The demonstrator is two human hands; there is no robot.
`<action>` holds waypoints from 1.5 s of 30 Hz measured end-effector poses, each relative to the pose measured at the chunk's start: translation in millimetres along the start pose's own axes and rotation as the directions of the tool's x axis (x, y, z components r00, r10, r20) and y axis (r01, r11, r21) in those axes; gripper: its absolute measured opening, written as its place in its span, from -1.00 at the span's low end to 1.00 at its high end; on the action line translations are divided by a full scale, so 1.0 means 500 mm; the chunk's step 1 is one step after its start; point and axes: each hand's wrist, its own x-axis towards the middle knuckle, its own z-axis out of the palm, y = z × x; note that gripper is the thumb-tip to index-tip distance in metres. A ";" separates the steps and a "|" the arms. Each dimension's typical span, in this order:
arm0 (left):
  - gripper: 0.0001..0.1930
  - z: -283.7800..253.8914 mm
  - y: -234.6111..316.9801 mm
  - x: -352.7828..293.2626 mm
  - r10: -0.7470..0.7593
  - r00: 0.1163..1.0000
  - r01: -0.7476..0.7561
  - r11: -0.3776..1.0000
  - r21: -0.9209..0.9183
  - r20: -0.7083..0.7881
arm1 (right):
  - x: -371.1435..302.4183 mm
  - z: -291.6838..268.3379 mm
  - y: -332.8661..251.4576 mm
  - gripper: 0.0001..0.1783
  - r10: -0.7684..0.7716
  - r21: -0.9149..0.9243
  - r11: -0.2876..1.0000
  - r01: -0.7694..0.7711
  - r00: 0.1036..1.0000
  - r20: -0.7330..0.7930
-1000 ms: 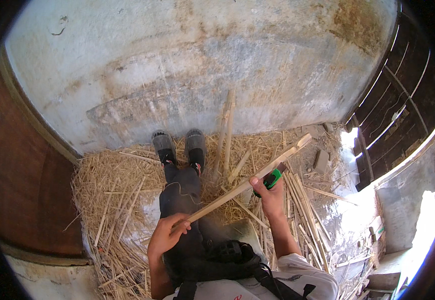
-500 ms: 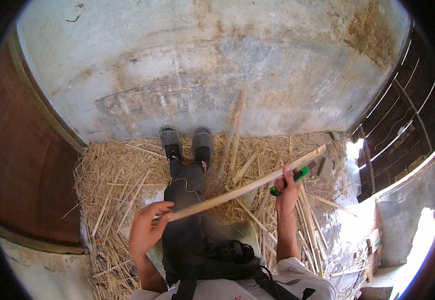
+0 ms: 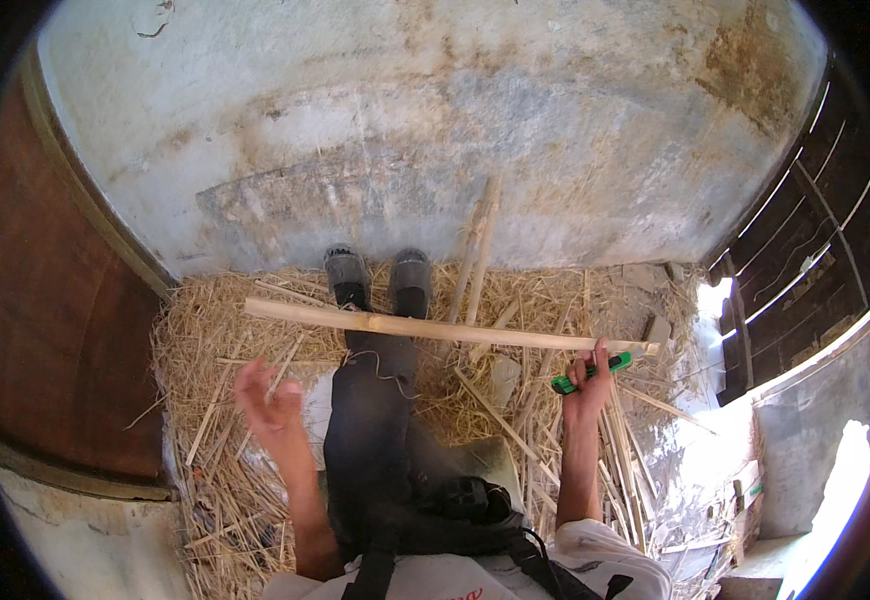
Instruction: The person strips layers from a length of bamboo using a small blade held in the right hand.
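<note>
A long, pale split bamboo strip [image 3: 435,329] hangs crosswise over my shins. My right hand [image 3: 585,397] grips it close to its right end. The same hand also holds a green and black utility knife [image 3: 562,385], pressed in the palm below the strip; its blade cannot be made out. Away from the strip, my left hand [image 3: 271,402] is raised below its left end, with the fingers apart and slightly blurred. Nothing shows in that hand.
Straw and bamboo shavings [image 3: 225,340] cover the floor around my feet. Two bamboo poles [image 3: 480,250] lean on the stained wall [image 3: 435,130]. Split strips [image 3: 620,470] lie beside my right forearm. A brown panel [image 3: 65,300] stands left, dark slatted boards [image 3: 805,240] right.
My left hand has let go of the bamboo strip and drawn back to the left. The strip's left end has swung up and away from me, while its right end has dropped slightly.
</note>
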 end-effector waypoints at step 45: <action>-0.64 0.113 0.197 -0.109 -0.143 0.639 -0.095 0.960 0.262 0.756 | -0.189 0.158 -0.062 -0.63 -0.195 -0.299 0.179 0.938 0.331 0.923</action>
